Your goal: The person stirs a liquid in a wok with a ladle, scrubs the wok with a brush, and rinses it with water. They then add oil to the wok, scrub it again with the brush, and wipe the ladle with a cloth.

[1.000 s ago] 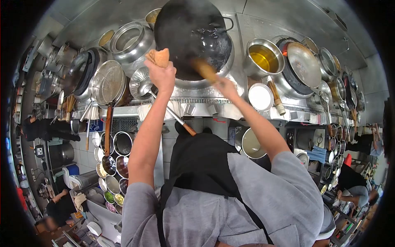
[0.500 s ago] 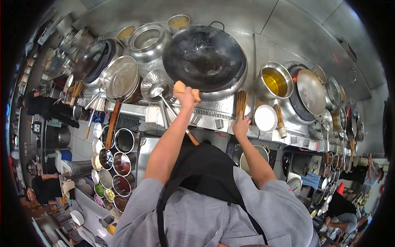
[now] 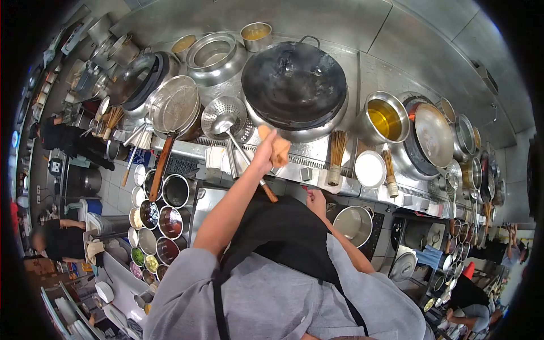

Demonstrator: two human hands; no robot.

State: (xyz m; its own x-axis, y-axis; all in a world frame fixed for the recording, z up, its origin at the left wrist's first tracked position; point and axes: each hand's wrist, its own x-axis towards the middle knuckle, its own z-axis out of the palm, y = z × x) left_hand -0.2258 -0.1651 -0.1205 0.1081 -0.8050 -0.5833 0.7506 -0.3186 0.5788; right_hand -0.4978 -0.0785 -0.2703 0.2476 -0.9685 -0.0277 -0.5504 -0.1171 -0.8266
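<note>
A folded orange-tan cloth point(image 3: 280, 151) is gripped in my left hand point(image 3: 264, 153), just in front of the black wok point(image 3: 294, 85) on its burner. The wok's inside looks wet and bare, with its loop handle at the back. My right hand point(image 3: 317, 202) is low at the stove's front edge, beside a small red part point(image 3: 304, 187). Its fingers look curled, and what they hold, if anything, is hidden. A bamboo wok brush point(image 3: 336, 156) stands upright on the ledge above that hand. Left of the cloth, a ladle point(image 3: 224, 126) rests in a perforated skimmer point(image 3: 212, 113).
A pot of yellow oil point(image 3: 385, 118) stands right of the wok, with a white bowl point(image 3: 370, 169) and a second brush point(image 3: 390, 173) nearby. Round strainers point(image 3: 174, 105) lie to the left. Ingredient tins point(image 3: 170, 221) line the left side; a large pot point(image 3: 352, 224) is below right.
My right hand has let go of the bamboo brush, which stays standing on the ledge, and has dropped to the stove front. The cloth in my left hand has come away from the wok's rim.
</note>
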